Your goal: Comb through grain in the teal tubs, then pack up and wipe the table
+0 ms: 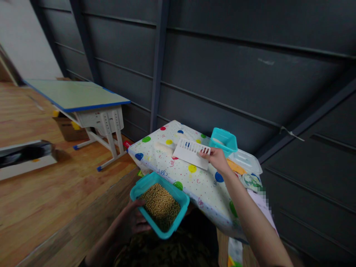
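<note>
My left hand (136, 219) grips the left side of a turquoise plastic tub (175, 188), thumb over the rim, just off the table's front edge. Dried beans (160, 202), yellowish and green, lie inside it. Over the tablecloth (204, 181), my right hand (217, 158) is closed on the right end of a white slotted scraper (190, 156), a flat plate with a row of slots along its far edge. A small pale heap (164, 149), perhaps grains, lies by the scraper's left end. Whether the scraper touches the cloth I cannot tell.
Behind my right hand stands a second turquoise tub (224, 138) with something white inside. Near it lie a clear lid (249, 162), an orange flat item (236, 167) and a clear bag (251, 181). A green-topped desk (80, 93) is at left; a dark panelled wall (222, 74) rises behind.
</note>
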{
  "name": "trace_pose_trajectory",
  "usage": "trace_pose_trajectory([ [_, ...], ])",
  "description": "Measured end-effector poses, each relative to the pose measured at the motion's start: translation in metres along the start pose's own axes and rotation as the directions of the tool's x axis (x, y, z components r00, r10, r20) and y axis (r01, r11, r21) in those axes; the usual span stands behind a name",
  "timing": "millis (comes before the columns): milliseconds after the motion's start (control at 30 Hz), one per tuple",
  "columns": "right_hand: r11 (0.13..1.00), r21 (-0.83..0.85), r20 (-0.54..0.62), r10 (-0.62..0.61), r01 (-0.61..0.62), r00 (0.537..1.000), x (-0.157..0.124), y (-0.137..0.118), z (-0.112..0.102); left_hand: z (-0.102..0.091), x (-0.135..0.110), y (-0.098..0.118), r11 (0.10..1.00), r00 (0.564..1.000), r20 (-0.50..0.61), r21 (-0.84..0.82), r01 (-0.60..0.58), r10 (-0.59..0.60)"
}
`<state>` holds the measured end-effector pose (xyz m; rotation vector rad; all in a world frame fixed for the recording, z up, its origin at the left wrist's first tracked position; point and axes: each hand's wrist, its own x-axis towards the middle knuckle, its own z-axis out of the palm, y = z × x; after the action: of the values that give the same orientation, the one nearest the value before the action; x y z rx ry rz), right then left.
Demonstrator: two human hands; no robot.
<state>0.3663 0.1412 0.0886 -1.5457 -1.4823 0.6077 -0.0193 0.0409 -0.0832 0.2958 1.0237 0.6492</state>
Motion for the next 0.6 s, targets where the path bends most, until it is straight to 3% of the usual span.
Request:
trace_pose_trajectory([
  [300, 0.995, 0.065, -0.053, 0.077, -0.073, 0.996, -0.027, 0.006, -0.003, 0.001, -0.001, 0.0, 1.0, 1.0, 0.008, 0.004, 0.003, -0.003],
  [600, 0.991, 0.097, -0.077, 0.099, -0.092, 0.992, -0.025, 0.008, -0.002, -0.001, 0.0, 0.001, 1.0, 1.0, -0.01, -0.004, 0.019, -0.019],
])
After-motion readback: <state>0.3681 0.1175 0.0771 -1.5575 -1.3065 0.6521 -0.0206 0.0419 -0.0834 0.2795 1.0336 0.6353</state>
